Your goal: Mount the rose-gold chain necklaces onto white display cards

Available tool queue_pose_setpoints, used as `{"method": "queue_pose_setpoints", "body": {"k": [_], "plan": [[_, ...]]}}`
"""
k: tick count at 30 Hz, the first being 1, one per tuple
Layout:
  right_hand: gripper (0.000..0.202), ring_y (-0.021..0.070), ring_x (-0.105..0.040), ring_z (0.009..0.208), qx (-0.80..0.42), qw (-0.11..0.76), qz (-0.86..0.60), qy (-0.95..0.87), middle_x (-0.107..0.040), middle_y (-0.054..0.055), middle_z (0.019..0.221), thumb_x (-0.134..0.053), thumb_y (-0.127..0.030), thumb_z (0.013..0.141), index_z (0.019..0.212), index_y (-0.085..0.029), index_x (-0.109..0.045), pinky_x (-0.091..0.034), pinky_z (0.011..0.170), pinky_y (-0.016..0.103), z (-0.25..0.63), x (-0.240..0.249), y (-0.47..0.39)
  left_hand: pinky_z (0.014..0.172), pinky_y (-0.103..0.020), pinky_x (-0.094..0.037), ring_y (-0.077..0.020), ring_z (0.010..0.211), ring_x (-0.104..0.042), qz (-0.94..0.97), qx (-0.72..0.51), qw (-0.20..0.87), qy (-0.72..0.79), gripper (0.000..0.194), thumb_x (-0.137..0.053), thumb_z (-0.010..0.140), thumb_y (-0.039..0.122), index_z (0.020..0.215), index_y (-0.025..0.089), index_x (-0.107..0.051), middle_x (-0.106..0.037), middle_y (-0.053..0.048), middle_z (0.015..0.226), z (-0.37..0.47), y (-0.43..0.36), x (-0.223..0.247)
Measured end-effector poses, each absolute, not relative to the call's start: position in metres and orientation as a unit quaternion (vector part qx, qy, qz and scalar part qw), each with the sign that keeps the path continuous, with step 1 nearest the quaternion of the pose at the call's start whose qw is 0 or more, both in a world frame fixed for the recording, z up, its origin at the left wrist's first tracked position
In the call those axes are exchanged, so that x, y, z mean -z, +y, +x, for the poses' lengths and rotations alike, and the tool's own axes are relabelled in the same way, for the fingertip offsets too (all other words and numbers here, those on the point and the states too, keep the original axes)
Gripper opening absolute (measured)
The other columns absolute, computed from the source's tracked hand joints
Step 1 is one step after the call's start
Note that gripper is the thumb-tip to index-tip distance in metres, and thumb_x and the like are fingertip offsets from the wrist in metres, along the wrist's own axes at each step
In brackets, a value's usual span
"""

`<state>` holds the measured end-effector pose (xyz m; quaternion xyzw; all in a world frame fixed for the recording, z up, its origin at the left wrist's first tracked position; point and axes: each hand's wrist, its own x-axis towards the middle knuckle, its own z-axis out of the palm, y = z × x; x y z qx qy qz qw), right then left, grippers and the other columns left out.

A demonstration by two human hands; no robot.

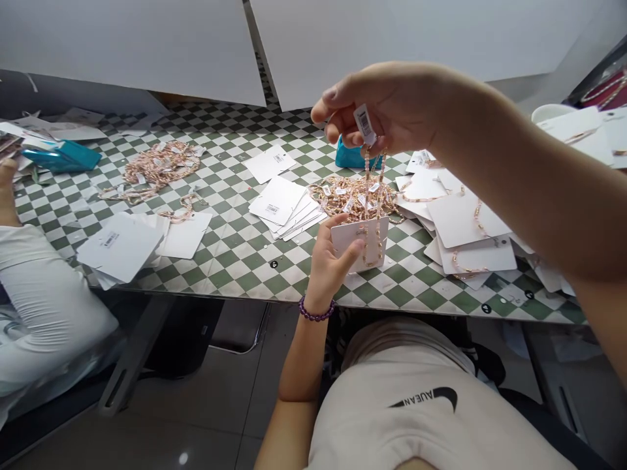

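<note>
My left hand (330, 261), with a purple bead bracelet at the wrist, grips a white display card (347, 238) above the table's front edge, thumb across its face. From my raised right hand (372, 111) hangs a pink and gold beaded necklace (367, 189); its lower loop lies against the card. A small barcode tag (364, 124) shows at the right fingers, which are closed around the necklace's upper end. Behind the card is a pile of similar beaded necklaces (337, 192) with white tags. Left of that pile lies a stack of blank-looking white cards (281, 202), one with a barcode.
Cards with necklaces on them (467, 225) are heaped at the right. A teal object (345, 155) sits behind the pile. Further left are another necklace pile (161, 166), more cards (122, 245) and a teal packet (66, 156). A co-worker's white sleeve (44, 287) reaches in at the left.
</note>
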<state>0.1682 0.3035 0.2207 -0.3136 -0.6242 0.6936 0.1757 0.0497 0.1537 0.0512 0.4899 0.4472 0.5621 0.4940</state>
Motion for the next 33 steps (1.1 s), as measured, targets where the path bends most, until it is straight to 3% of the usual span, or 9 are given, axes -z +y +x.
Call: {"method": "queue_pose_setpoints", "body": {"k": [4,11,16,23,30,33], "plan": [[0.011,0.0027,-0.045,0.045,-0.714,0.197,-0.321,-0.590,-0.059,-0.001,0.068,-0.044,-0.016,0.093,0.091,-0.010,-0.054,-0.035,0.038,0.013,0.167,-0.216,0.308,0.073,-0.033,-0.062,-0.0229,0.095,-0.070,0.505,-0.541,0.502,0.447,0.055,-0.073,0.081,0.045,0.129,0.026,-0.051,-0.067,-0.010,0.113,0.048,0.152,-0.052],[0.008,0.0026,-0.044,0.045,-0.737,0.164,-0.281,-0.593,-0.057,-0.003,0.070,-0.049,-0.017,0.088,0.092,-0.012,-0.052,-0.036,0.039,0.013,0.162,-0.219,0.306,0.076,-0.032,-0.062,-0.0235,0.102,-0.069,0.528,-0.550,0.466,0.450,0.043,-0.073,0.082,0.042,0.120,0.026,-0.059,-0.067,-0.010,0.116,0.049,0.153,-0.053],[0.010,0.0022,-0.042,0.045,-0.743,0.154,-0.206,-0.617,-0.054,-0.003,0.069,-0.045,-0.017,0.090,0.091,-0.011,-0.052,-0.029,0.033,0.010,0.150,-0.225,0.289,0.092,-0.037,-0.058,-0.0252,0.114,-0.065,0.539,-0.552,0.428,0.471,0.041,-0.075,0.080,0.042,0.115,0.025,-0.062,-0.066,-0.008,0.120,0.050,0.153,-0.053],[0.009,0.0014,-0.046,0.046,-0.696,0.155,-0.247,-0.656,-0.058,-0.004,0.070,-0.057,-0.017,0.084,0.090,-0.011,-0.057,-0.033,0.035,0.011,0.138,-0.226,0.290,0.064,-0.027,-0.062,-0.0203,0.086,-0.073,0.495,-0.551,0.508,0.441,0.034,-0.074,0.081,0.043,0.106,0.022,-0.066,-0.073,-0.007,0.103,0.051,0.151,-0.059],[0.013,-0.0015,-0.047,0.047,-0.682,0.127,-0.300,-0.655,-0.062,-0.006,0.068,-0.055,-0.020,0.091,0.099,-0.011,-0.060,-0.032,0.038,0.010,0.131,-0.205,0.309,0.064,-0.026,-0.063,-0.0213,0.087,-0.074,0.482,-0.542,0.536,0.432,0.031,-0.075,0.081,0.042,0.102,0.021,-0.070,-0.074,-0.008,0.111,0.052,0.151,-0.062],[0.016,-0.0027,-0.052,0.050,-0.668,0.129,-0.340,-0.650,-0.063,-0.005,0.067,-0.055,-0.023,0.092,0.099,-0.010,-0.062,-0.035,0.044,0.010,0.126,-0.195,0.314,0.068,-0.026,-0.061,-0.0209,0.087,-0.073,0.474,-0.522,0.547,0.451,0.032,-0.074,0.081,0.042,0.105,0.021,-0.072,-0.076,-0.007,0.099,0.051,0.150,-0.062]]}}
